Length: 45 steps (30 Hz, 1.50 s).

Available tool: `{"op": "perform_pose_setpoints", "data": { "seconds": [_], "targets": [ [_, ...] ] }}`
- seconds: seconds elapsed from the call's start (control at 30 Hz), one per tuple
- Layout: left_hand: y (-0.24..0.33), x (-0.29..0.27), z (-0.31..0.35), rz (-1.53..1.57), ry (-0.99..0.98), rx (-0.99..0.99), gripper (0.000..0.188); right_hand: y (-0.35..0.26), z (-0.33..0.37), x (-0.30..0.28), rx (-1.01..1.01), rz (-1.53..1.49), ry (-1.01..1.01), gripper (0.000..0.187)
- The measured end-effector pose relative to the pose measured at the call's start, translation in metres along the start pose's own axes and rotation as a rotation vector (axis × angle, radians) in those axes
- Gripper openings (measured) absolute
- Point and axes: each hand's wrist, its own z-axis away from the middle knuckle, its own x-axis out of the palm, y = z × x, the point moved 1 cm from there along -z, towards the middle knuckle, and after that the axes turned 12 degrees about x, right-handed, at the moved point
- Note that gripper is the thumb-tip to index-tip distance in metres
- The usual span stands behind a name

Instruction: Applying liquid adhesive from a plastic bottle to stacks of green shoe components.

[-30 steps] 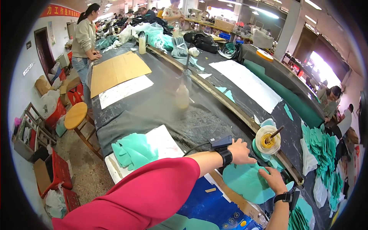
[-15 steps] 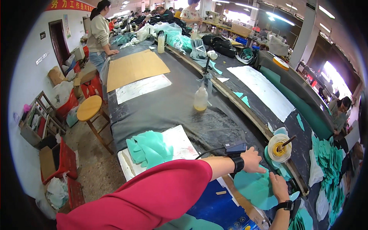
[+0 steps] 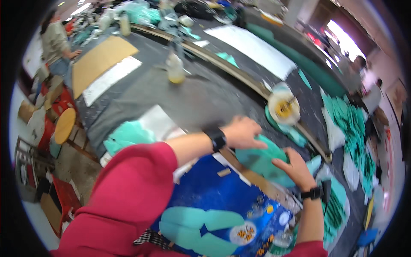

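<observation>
While your left hand point(image 3: 243, 132) is at the teal sheet point(image 3: 258, 165)'s far edge, grip too blurred to tell, your right hand point(image 3: 298, 170) has its grip spread.

blurred left hand point(image 3: 243, 133), green sheet point(image 3: 254, 161) partly hidden beneath, right sleeve point(image 3: 306, 249) cut off

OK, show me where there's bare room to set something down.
Widest: dark tabletop between the white strip, the bottle and the left green stack. Smaller: the blue sheet's middle, beyond the green cutouts. Crowded: around the left hand and right hand, the spool, and the far-right green heaps.
</observation>
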Motion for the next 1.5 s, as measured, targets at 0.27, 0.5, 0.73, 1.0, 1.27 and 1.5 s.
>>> {"op": "perform_pose_setpoints", "data": {
  "seconds": [0.27, 0.5, 0.73, 1.0, 1.27, 1.5],
  "targets": [
    [0.005, 0.006, -0.004, 0.025, -0.061, -0.047, 0.074, 0.022, -0.004, 0.01, 0.126, 0.13, -0.076, 0.104],
    [0.004, 0.003, -0.002, -0.033, -0.089, -0.054, 0.075, 0.032, -0.011, 0.011, 0.169, 0.102, -0.126, 0.107],
    [-0.004, -0.001, -0.005, 0.064, -0.011, -0.031, 0.079, 0.024, -0.011, -0.001, 0.266, -0.014, -0.233, 0.098],
    [-0.008, -0.01, 0.001, 0.18, -0.165, -0.039, 0.108, 0.019, -0.006, 0.0, 0.226, -0.077, -0.266, 0.091],
    [-0.002, -0.014, 0.005, 0.072, -0.175, 0.04, 0.112, 0.008, 0.016, 0.003, 0.074, 0.142, -0.075, 0.083],
    [0.014, -0.02, 0.03, 0.137, -0.267, 0.21, 0.116, -0.015, 0.045, 0.009, 0.063, 0.125, -0.075, 0.07]
  ]
}}
